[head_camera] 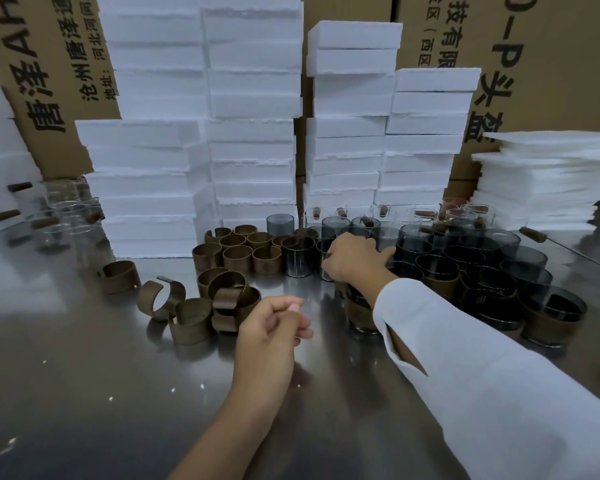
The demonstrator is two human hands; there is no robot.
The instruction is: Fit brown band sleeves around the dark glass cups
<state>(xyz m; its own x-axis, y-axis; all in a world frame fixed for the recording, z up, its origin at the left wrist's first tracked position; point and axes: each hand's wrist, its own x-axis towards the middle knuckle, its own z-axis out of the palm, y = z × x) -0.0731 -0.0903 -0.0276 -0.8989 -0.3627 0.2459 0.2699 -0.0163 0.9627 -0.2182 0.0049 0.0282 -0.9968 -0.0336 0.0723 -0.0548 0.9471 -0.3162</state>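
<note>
The work surface is a polished steel table (84, 375). White foam blocks (253, 98) are stacked along its far edge, with cardboard boxes (551, 46) behind them.

- **Cups:** The dark glass cups (298, 261) stand upright, mouths up, packed rim to rim from the far centre towards the right edge. They are smooth, straight-walled cylinders of smoky glass. Several at the right edge, such as the banded cup (551, 320), already carry a sleeve.
- **Bands:** The brown bands (236, 258) stand on edge just left of the cups. They are thin, matte, split rings. Loose ones (191, 320) lie nearer the front.
- **Right hand** (354, 258): It reaches over the bare cups at the far centre, fingers curled down onto their rims. Whether it has closed on a cup cannot be told.
- **Left hand** (274, 327): It hovers mid-table, loosely curled and holding nothing. It is the nearer hand to the bands, which lie to its left and beyond it.

Judgement: the next move is to lift a cup out and bring a band to meet it, with both axes vertical.
</note>
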